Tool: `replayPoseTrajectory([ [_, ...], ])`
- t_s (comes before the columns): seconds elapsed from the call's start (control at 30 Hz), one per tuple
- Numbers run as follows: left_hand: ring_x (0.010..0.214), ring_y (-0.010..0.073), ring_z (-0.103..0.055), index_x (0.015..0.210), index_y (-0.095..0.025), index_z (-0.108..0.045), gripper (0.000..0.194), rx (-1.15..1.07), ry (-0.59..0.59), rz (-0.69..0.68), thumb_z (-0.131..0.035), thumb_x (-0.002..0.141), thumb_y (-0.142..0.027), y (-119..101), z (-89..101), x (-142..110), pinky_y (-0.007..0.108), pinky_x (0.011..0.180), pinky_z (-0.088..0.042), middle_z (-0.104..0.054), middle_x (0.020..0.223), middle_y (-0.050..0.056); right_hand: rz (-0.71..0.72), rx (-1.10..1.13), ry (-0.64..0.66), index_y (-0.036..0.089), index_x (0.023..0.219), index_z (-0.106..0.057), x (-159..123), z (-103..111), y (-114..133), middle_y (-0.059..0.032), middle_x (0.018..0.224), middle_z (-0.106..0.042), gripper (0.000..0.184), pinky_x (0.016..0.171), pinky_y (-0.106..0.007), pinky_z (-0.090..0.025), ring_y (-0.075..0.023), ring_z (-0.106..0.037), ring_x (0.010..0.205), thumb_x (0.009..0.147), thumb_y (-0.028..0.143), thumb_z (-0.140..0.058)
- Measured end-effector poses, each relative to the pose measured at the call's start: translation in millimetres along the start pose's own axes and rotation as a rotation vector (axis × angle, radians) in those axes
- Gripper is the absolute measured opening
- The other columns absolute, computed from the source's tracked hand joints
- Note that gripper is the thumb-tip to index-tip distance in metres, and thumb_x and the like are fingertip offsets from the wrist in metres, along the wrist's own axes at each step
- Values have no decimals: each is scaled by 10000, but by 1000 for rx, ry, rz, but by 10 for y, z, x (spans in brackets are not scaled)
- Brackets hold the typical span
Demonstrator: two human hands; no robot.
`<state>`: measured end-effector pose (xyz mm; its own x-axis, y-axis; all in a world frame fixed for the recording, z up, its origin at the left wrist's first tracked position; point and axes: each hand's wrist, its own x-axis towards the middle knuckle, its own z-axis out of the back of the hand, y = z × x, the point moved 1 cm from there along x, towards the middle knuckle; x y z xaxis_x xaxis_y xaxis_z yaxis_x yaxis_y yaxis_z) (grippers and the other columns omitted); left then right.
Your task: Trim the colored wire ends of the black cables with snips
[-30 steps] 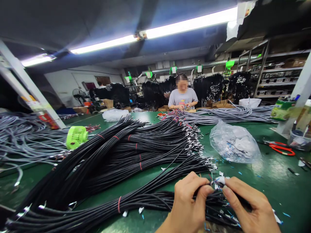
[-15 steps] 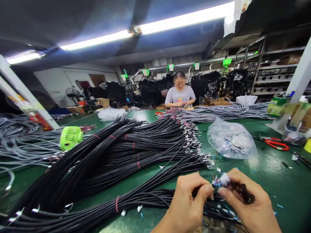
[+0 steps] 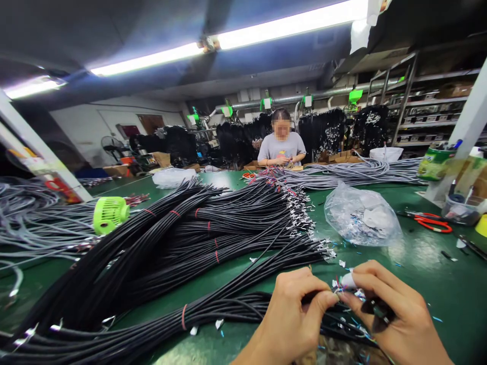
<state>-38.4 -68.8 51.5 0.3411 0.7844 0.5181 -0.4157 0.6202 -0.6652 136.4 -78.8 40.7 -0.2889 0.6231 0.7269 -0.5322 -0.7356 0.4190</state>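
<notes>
My left hand is closed in a pinch on a black cable near its stripped end, where thin coloured wires stick out. My right hand has its thumb and forefinger at those wires, close to the left thumb. White wrapping covers the right forefinger's tip. A dark, shiny tool rests inside the right hand; its kind is mostly hidden. Below both hands, more black cables lie in a bundle, tied with a red band.
Large bundles of black cables cover the green table's left and middle. A clear plastic bag of scraps, red-handled scissors and a green fan lie around. Across the table sits a person near grey cables.
My right fingers have shifted slightly left and closer to my left thumb at the wires. The dark tool has turned a little in my right hand. My left hand keeps its pinch.
</notes>
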Motion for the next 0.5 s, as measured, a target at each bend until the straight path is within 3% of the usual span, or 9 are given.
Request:
replayPoseTrajectory([
  [0.17,516,110,-465,653,-105,-683,187,27,-23,9,-601,815,-147,6,-2,3,228,502,-300,-544,552,22,97,-130,-54,222,1012,-585,-33,8,-14,-43,853,-613,292,594,-217,-483,-139,-622,690,794,28,-586],
  [0.23,522,113,-474,657,-106,-683,178,22,-29,6,-604,813,-140,0,-3,-3,228,506,-306,-561,562,28,72,-89,-65,222,996,-596,-24,3,-14,-37,851,-617,277,601,-219,-476,-138,-618,692,796,32,-581],
  [0.33,527,116,-480,657,-113,-685,182,-9,-25,2,-606,816,-147,3,-12,-5,227,507,-306,-567,563,27,-131,126,-18,212,807,-594,24,-29,-19,-4,736,-569,57,546,-225,-432,-131,-556,626,829,159,-593],
  [0.5,544,116,-463,667,-116,-707,181,-127,-19,40,-622,811,-186,47,-47,37,223,519,-312,-544,565,16,-540,632,93,196,692,-510,61,-128,-42,49,605,-389,315,490,-222,-330,-107,-377,539,819,475,-584],
])
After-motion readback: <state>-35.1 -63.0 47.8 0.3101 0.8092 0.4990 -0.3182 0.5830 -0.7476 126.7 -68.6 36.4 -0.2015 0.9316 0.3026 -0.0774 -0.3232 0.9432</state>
